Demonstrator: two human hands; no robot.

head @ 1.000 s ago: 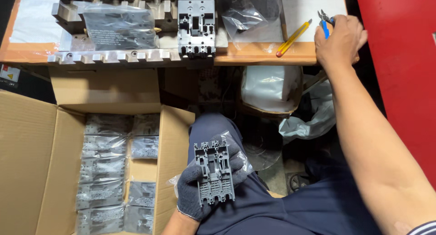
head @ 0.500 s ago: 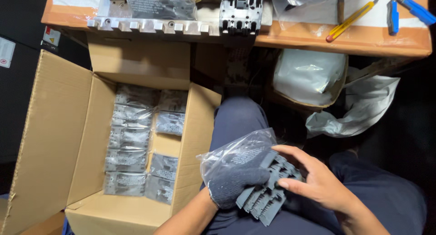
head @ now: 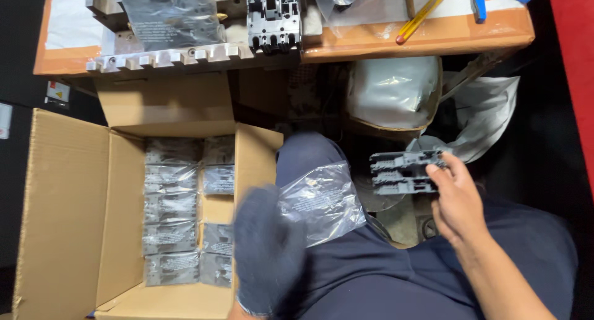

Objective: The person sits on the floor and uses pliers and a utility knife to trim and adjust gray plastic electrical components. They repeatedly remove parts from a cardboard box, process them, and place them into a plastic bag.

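Grey plastic housing [head: 405, 172], ribbed and slotted, sits in the bare right hand [head: 455, 199], whose fingers are clamped on its right end; it is held in the air to the right of the person's knee, well clear of its wrapping.

Largest in view, the open cardboard box [head: 62, 221] stands at the left with rows of bagged parts [head: 170, 209] packed inside. At the far side, the orange-edged workbench [head: 433, 32] carries a metal fixture [head: 179, 57], a dark moulded part [head: 273, 14], a yellow pencil [head: 424, 16] and blue-handled pliers [head: 479, 1].

The clear plastic bag [head: 322, 199] lies on the lap, its left edge touching the gloved left hand [head: 269, 252]. That hand is motion-blurred, so I cannot tell whether it grips the bag.

The unwrapping step looks finished. I judge the next move calls for shedding the bag and carrying the housing far, toward the bench.
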